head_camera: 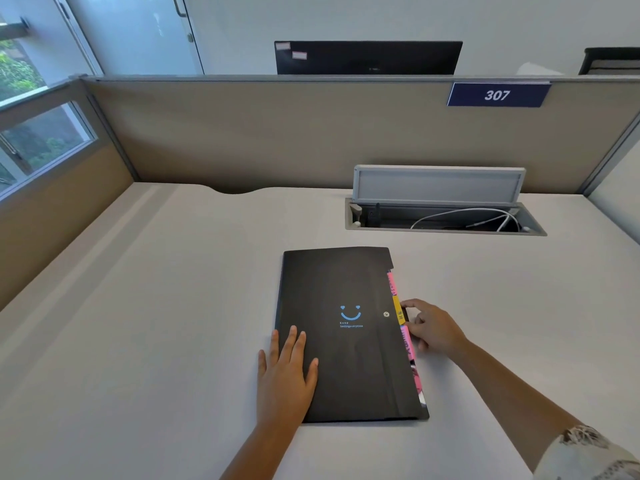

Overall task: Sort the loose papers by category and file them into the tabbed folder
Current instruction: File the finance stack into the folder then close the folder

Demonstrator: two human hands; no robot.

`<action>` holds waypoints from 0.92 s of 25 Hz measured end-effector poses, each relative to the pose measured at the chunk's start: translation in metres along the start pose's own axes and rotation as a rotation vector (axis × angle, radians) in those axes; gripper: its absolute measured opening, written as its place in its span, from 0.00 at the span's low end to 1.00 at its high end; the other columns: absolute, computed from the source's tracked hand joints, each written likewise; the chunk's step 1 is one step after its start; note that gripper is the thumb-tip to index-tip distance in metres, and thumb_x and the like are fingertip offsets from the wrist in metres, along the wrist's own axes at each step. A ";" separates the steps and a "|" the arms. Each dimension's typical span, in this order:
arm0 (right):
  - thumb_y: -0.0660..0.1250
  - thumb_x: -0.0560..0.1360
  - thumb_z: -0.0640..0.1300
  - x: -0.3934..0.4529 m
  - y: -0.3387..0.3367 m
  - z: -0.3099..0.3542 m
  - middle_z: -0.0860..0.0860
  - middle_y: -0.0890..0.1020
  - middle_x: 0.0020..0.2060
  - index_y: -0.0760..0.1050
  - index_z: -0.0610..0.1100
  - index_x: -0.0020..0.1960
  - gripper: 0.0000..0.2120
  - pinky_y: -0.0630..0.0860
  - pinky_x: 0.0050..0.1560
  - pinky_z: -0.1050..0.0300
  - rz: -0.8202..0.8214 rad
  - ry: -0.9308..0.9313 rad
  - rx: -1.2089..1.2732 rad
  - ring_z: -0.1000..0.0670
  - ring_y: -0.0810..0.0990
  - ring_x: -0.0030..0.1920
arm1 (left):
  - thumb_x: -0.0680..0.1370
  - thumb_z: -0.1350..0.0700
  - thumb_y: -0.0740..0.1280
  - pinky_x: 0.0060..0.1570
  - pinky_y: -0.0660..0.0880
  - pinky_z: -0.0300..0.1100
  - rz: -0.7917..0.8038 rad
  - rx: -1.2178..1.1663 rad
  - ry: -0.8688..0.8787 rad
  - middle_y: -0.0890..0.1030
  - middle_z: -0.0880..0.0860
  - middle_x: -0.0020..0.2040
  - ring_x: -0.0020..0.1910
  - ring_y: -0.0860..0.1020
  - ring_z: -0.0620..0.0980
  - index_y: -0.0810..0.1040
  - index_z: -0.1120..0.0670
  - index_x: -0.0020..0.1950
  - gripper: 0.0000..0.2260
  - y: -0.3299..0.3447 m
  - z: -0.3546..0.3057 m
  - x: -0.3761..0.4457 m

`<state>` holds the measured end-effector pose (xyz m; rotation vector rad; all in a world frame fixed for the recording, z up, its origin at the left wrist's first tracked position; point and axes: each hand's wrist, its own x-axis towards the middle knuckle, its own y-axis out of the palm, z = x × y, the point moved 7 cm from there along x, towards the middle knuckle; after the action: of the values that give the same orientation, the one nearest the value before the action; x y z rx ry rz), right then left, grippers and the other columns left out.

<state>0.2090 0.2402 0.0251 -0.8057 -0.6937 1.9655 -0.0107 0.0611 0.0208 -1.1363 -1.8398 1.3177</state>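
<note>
A closed black tabbed folder (349, 336) lies mid-surface (156, 306). The left hand (285, 372) presses flat, fingers straight, at its 8 o'clock corner; the right hand (431, 327) touches the coloured tabs (401, 317) at 3 o'clock, fingers curled, grip unclear. Tab lettering is illegible.

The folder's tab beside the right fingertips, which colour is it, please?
Yellow tab, between pink ones; head view.
</note>
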 end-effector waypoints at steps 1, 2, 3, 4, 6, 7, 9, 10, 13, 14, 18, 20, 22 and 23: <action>0.65 0.75 0.41 0.000 0.000 0.000 0.50 0.78 0.26 0.71 0.50 0.62 0.16 0.77 0.35 0.56 0.000 -0.010 -0.006 0.54 0.76 0.23 | 0.79 0.42 0.51 0.70 0.42 0.47 -0.004 -0.004 0.001 0.51 0.46 0.77 0.76 0.45 0.51 0.53 0.47 0.75 0.25 0.000 0.000 0.000; 0.64 0.75 0.41 -0.001 0.000 0.000 0.50 0.78 0.26 0.71 0.50 0.61 0.15 0.76 0.34 0.57 0.000 -0.018 -0.015 0.55 0.75 0.21 | 0.79 0.42 0.51 0.71 0.43 0.47 -0.009 -0.004 0.003 0.51 0.46 0.77 0.76 0.45 0.51 0.53 0.47 0.75 0.25 0.000 0.000 0.000; 0.63 0.76 0.41 -0.001 0.000 0.000 0.51 0.78 0.26 0.71 0.50 0.61 0.14 0.75 0.33 0.60 -0.005 -0.022 -0.023 0.56 0.74 0.20 | 0.79 0.43 0.51 0.71 0.43 0.47 -0.011 -0.004 0.004 0.51 0.46 0.77 0.76 0.45 0.51 0.53 0.47 0.75 0.25 -0.001 0.000 0.001; 0.62 0.77 0.43 -0.002 -0.001 0.000 0.51 0.78 0.26 0.70 0.50 0.61 0.14 0.74 0.32 0.62 -0.013 -0.023 -0.024 0.57 0.74 0.20 | 0.79 0.43 0.50 0.71 0.43 0.47 -0.010 -0.003 0.005 0.51 0.46 0.77 0.76 0.45 0.51 0.53 0.47 0.75 0.25 -0.001 -0.001 0.001; 0.60 0.78 0.46 -0.005 0.000 0.002 0.52 0.77 0.27 0.69 0.50 0.61 0.12 0.73 0.30 0.64 -0.026 -0.012 -0.013 0.55 0.74 0.22 | 0.79 0.43 0.50 0.70 0.41 0.46 -0.009 -0.005 -0.002 0.51 0.46 0.77 0.76 0.45 0.51 0.52 0.46 0.75 0.24 -0.001 -0.001 0.001; 0.58 0.79 0.47 -0.006 0.000 0.004 0.52 0.77 0.29 0.68 0.50 0.60 0.11 0.71 0.29 0.64 -0.019 0.000 0.006 0.55 0.74 0.25 | 0.79 0.43 0.50 0.69 0.40 0.45 -0.011 -0.006 -0.006 0.51 0.46 0.77 0.76 0.45 0.51 0.52 0.46 0.75 0.24 -0.002 -0.001 0.001; 0.54 0.80 0.48 -0.008 0.003 0.007 0.53 0.76 0.32 0.65 0.49 0.60 0.10 0.69 0.28 0.66 0.004 0.027 0.069 0.53 0.75 0.30 | 0.79 0.44 0.50 0.70 0.41 0.45 -0.020 -0.018 -0.007 0.52 0.47 0.77 0.76 0.45 0.51 0.53 0.46 0.75 0.24 -0.002 -0.002 0.001; 0.52 0.80 0.49 -0.009 0.003 0.009 0.52 0.77 0.34 0.65 0.48 0.59 0.10 0.69 0.29 0.66 0.002 0.041 0.103 0.53 0.75 0.32 | 0.79 0.44 0.51 0.70 0.41 0.46 -0.025 -0.028 -0.009 0.52 0.47 0.77 0.76 0.46 0.51 0.53 0.46 0.75 0.24 -0.003 -0.002 0.001; 0.48 0.81 0.49 -0.011 0.001 0.004 0.48 0.78 0.34 0.69 0.42 0.52 0.14 0.70 0.28 0.67 -0.099 0.123 0.261 0.55 0.75 0.29 | 0.80 0.44 0.50 0.70 0.40 0.45 -0.030 -0.037 -0.017 0.51 0.46 0.77 0.76 0.45 0.50 0.52 0.46 0.75 0.24 -0.003 -0.003 0.001; 0.47 0.81 0.49 -0.011 0.001 -0.003 0.47 0.78 0.28 0.71 0.39 0.47 0.19 0.70 0.24 0.67 -0.129 0.181 0.388 0.54 0.74 0.23 | 0.80 0.45 0.51 0.70 0.41 0.45 -0.033 -0.040 -0.017 0.51 0.46 0.77 0.76 0.45 0.50 0.53 0.46 0.75 0.23 -0.002 -0.003 0.001; 0.52 0.81 0.49 -0.016 -0.001 -0.012 0.45 0.78 0.27 0.73 0.40 0.44 0.17 0.71 0.21 0.64 -0.122 0.280 0.735 0.52 0.73 0.21 | 0.80 0.47 0.52 0.73 0.47 0.48 -0.048 -0.063 -0.010 0.54 0.46 0.76 0.76 0.47 0.50 0.56 0.47 0.74 0.23 -0.002 -0.003 0.000; 0.58 0.78 0.49 -0.019 -0.003 -0.008 0.45 0.77 0.31 0.73 0.45 0.52 0.10 0.72 0.23 0.63 -0.164 0.216 0.706 0.51 0.73 0.25 | 0.80 0.47 0.52 0.73 0.47 0.48 -0.049 -0.061 -0.013 0.54 0.46 0.76 0.76 0.47 0.51 0.56 0.47 0.74 0.23 -0.001 -0.002 0.000; 0.61 0.77 0.50 -0.024 -0.007 -0.005 0.49 0.77 0.34 0.73 0.49 0.58 0.11 0.72 0.29 0.62 -0.285 0.133 0.585 0.50 0.73 0.31 | 0.80 0.47 0.52 0.73 0.48 0.48 -0.049 -0.061 -0.007 0.54 0.46 0.76 0.76 0.47 0.50 0.56 0.47 0.74 0.23 -0.002 -0.004 0.000; 0.61 0.76 0.51 -0.026 -0.010 -0.002 0.50 0.78 0.38 0.74 0.50 0.59 0.12 0.73 0.34 0.61 -0.356 0.098 0.540 0.51 0.74 0.35 | 0.80 0.46 0.52 0.73 0.47 0.47 -0.047 -0.056 -0.005 0.54 0.46 0.76 0.76 0.47 0.50 0.56 0.47 0.74 0.23 -0.002 -0.004 0.000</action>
<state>0.2265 0.2222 0.0379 -0.4084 -0.2052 1.6582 -0.0077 0.0627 0.0238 -1.1126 -1.9062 1.2516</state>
